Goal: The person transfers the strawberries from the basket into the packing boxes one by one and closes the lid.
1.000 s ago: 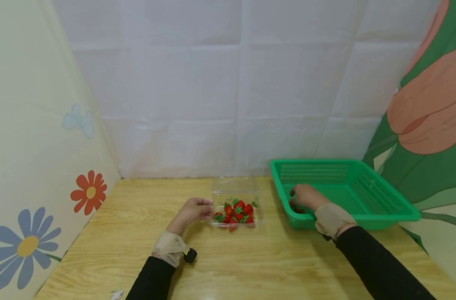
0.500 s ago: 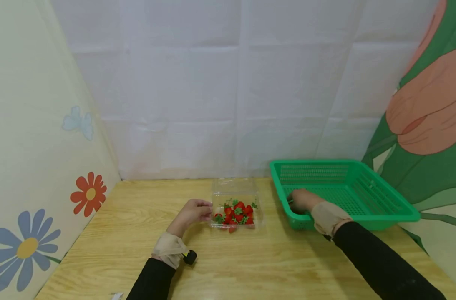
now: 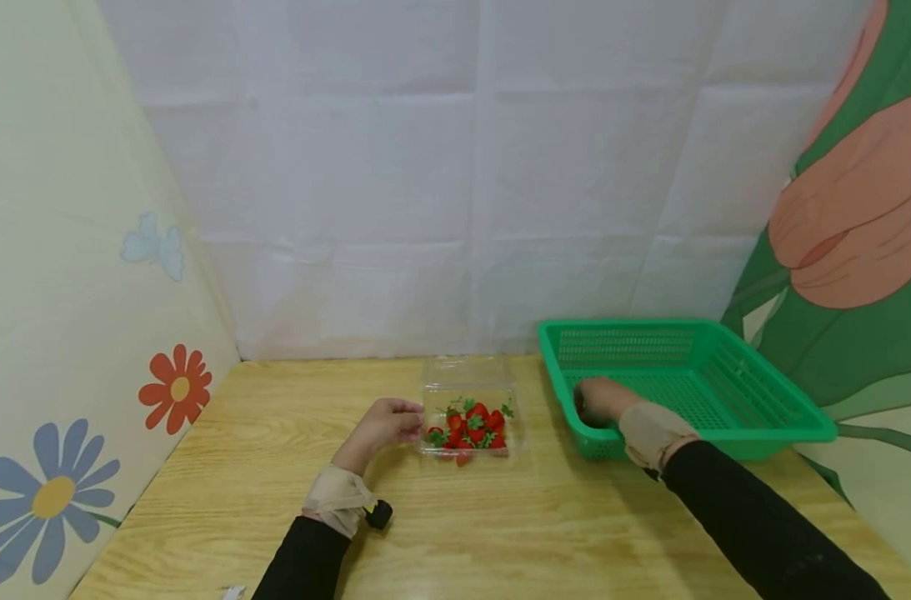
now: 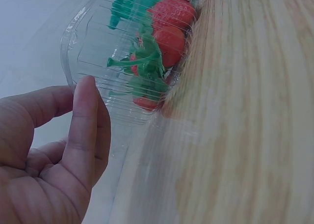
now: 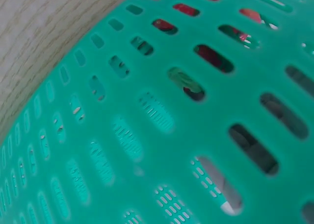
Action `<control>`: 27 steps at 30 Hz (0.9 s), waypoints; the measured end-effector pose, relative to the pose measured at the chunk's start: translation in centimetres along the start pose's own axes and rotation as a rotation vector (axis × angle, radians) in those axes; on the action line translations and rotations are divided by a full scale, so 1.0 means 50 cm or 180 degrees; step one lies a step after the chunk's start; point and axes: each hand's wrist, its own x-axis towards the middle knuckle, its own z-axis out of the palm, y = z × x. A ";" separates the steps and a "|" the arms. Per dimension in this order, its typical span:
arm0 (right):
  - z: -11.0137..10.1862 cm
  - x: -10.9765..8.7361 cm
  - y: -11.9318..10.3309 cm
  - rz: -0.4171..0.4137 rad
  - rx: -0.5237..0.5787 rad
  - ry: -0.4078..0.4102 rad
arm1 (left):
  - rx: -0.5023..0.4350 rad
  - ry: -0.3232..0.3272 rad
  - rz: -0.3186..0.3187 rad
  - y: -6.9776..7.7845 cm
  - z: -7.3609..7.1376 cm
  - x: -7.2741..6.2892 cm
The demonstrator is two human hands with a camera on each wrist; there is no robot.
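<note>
White cloth (image 3: 350,167) closes off the back, between a pale panel (image 3: 65,333) with painted flowers on the left and a green panel (image 3: 868,350) with a pink bloom on the right. Before them spreads the wood-grain desk (image 3: 500,533), and on its right side stands a green basket (image 3: 770,435). Left of that, apart from it, sits a clear box (image 3: 466,389), its lid (image 3: 466,371) tipped back behind it. Of the two hands, the left hand (image 3: 383,427) pinches the box's left edge; the right hand (image 3: 603,400) reaches into the basket's near left corner, fingers bent downward, and whether they hold anything cannot be told. Smallest are the strawberries (image 3: 475,425), heaped in the box with their leaves uppermost on several. As a judgement, the work looks partway along: a fair heap lies in the box, while red fruit (image 5: 186,9) in the basket suggests some is left to deal with there; how much cannot be told. The head view shows box and basket together but hides what lies beneath the right hand. Through the basket's slotted wall, the right wrist view picks out that red fruit, a bit of green and dark shapes, probably fingers. The left wrist view alone brings the pinch close, along with a stalk (image 4: 115,63) behind ribbed plastic.
</note>
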 end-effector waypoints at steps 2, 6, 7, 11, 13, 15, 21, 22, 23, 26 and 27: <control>0.000 -0.001 -0.001 0.0017 0.0027 -0.0021 | -0.0010 0.0002 -0.0004 0.001 0.000 0.000; 0.000 -0.003 -0.003 0.0067 0.0105 -0.0050 | -0.0018 -0.0024 0.0009 0.001 -0.001 -0.001; 0.000 -0.003 -0.003 0.0077 0.0122 -0.0047 | -0.0018 -0.0032 0.0018 0.001 -0.001 -0.001; 0.003 -0.001 0.003 0.0124 0.0309 -0.0031 | 0.0001 -0.0043 0.0045 0.001 -0.001 -0.003; 0.003 -0.001 0.007 0.0150 0.0435 -0.0016 | 0.0023 -0.0027 0.0032 0.003 -0.001 -0.004; 0.003 0.002 0.009 0.0169 0.0537 -0.0011 | 0.0040 -0.0017 0.0023 0.004 -0.001 -0.004; -0.015 -0.003 0.006 0.0176 0.0409 0.0085 | 0.0006 -0.0032 0.0013 0.000 -0.002 0.001; -0.018 -0.004 0.005 0.0177 0.0360 0.0127 | 0.0001 -0.0033 0.0016 0.000 -0.002 0.002; -0.021 -0.006 0.004 0.0159 0.0312 0.0181 | 0.0003 -0.0031 0.0014 0.000 -0.003 0.002; -0.031 -0.013 0.003 0.0091 0.0247 0.0328 | -0.0001 -0.0027 -0.0004 -0.001 -0.003 0.003; -0.033 -0.015 0.003 0.0067 0.0262 0.0368 | -0.0004 -0.0022 -0.0012 -0.001 -0.003 0.003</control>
